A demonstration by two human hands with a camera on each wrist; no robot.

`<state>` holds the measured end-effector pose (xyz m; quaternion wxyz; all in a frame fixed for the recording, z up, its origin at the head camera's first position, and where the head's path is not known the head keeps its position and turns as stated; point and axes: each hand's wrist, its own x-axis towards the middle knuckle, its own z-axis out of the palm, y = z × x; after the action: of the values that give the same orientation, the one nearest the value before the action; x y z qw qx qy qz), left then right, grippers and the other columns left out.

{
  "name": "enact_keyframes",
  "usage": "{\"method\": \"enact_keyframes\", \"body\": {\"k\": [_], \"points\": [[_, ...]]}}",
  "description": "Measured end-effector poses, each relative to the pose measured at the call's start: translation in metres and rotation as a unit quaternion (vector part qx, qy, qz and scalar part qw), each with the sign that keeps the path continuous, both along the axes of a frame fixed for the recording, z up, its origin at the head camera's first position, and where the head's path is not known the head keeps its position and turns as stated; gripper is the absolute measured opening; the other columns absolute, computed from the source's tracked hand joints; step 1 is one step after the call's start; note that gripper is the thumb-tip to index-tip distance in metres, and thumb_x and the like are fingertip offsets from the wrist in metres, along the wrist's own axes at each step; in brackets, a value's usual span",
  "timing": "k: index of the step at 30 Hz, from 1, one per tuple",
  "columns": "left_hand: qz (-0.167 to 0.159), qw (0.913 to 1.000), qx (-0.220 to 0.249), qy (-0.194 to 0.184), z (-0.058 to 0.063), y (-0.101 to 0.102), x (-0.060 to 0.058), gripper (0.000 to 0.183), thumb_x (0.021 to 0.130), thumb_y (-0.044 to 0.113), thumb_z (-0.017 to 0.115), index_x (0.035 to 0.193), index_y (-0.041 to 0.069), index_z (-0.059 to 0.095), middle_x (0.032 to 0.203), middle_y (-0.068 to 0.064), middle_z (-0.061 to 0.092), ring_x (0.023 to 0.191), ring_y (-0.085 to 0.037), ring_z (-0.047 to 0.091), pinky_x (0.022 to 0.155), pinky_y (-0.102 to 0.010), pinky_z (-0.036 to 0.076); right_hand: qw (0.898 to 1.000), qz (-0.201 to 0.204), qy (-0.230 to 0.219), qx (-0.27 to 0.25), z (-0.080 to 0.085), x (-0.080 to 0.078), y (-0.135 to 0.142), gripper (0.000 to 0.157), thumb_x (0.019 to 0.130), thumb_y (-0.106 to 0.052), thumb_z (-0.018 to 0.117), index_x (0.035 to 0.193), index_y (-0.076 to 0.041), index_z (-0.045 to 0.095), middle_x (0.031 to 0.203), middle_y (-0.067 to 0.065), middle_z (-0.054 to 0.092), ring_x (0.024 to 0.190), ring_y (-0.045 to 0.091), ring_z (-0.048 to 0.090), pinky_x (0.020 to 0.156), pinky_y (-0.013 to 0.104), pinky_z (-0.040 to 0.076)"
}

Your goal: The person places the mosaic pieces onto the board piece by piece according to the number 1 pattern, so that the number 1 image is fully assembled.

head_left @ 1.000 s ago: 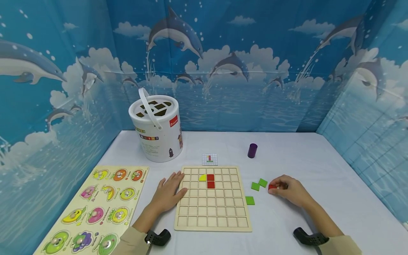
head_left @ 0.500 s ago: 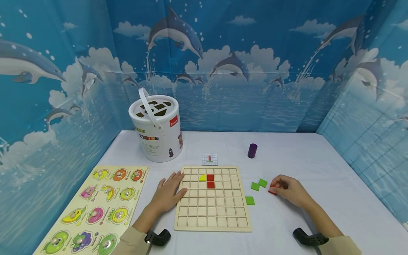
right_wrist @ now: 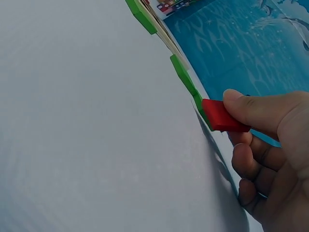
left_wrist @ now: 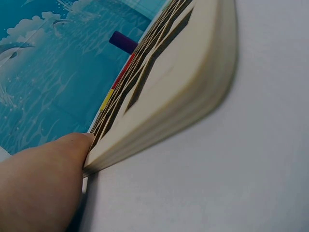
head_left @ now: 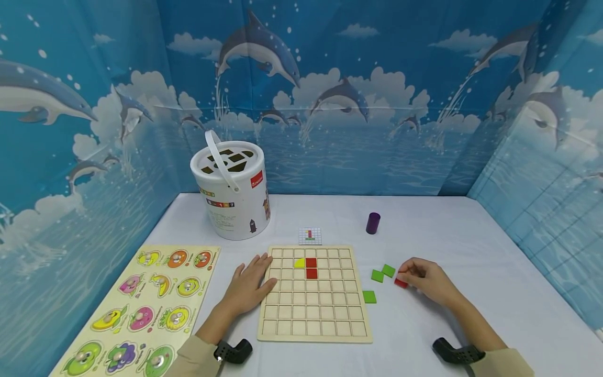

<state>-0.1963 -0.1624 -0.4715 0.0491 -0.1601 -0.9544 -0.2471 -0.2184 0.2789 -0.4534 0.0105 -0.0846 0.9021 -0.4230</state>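
Between thumb and fingers, my right hand [head_left: 427, 280] pinches a red square tile [right_wrist: 219, 116], just right of two green tiles [head_left: 377, 275] on the table. Another green tile [head_left: 369, 297] lies against the right edge of the wooden grid board [head_left: 315, 337]. My left hand [head_left: 248, 288] rests with fingers fairly straight on the board's left edge; its thumb [left_wrist: 67, 150] touches that edge in the left wrist view. In the board's upper cells sit a yellow tile with a curved side [head_left: 300, 263] and two red tiles [head_left: 311, 273].
A small pattern card [head_left: 310, 236] lies behind the board. Farther back stand a white lidded bucket [head_left: 235, 204] and, to the right, a purple cylinder [head_left: 372, 223]. A fruit puzzle board [head_left: 155, 298] lies at the left. Dolphin-print curtains [head_left: 358, 157] surround the table.
The red tile has turned in my right fingers and shows more of its face below the fingertips. My left hand and the board have stayed put.
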Motion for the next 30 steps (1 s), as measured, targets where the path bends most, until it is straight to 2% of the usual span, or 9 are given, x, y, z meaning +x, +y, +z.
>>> {"method": "enact_keyframes", "body": {"k": [16, 30], "points": [[-0.003, 1.0, 0.004, 0.008, -0.003, -0.001, -0.001, 0.062, 0.099, 0.041, 0.052, 0.148, 0.004, 0.041, 0.153, -0.013, 0.038, 0.143, -0.033, 0.028, 0.111, -0.062, 0.015, 0.999, 0.032, -0.004, -0.018, 0.005, 0.001, -0.023, 0.018, 0.089, -0.017, 0.072, 0.098, -0.003, 0.065, 0.08, 0.003, 0.062, 0.069, 0.019, 0.057, 0.058, 0.025, 0.046], [0.001, 1.0, -0.004, 0.005, -0.006, -0.002, -0.002, 0.063, 0.098, 0.044, 0.051, 0.149, 0.007, 0.04, 0.154, -0.01, 0.036, 0.144, -0.03, 0.026, 0.113, -0.059, 0.013, 0.995, 0.089, 0.009, -0.042, 0.004, -0.001, -0.044, 0.011, 0.09, -0.013, 0.071, 0.093, -0.005, 0.064, 0.077, 0.003, 0.063, 0.066, 0.016, 0.058, 0.058, 0.024, 0.047]]}}
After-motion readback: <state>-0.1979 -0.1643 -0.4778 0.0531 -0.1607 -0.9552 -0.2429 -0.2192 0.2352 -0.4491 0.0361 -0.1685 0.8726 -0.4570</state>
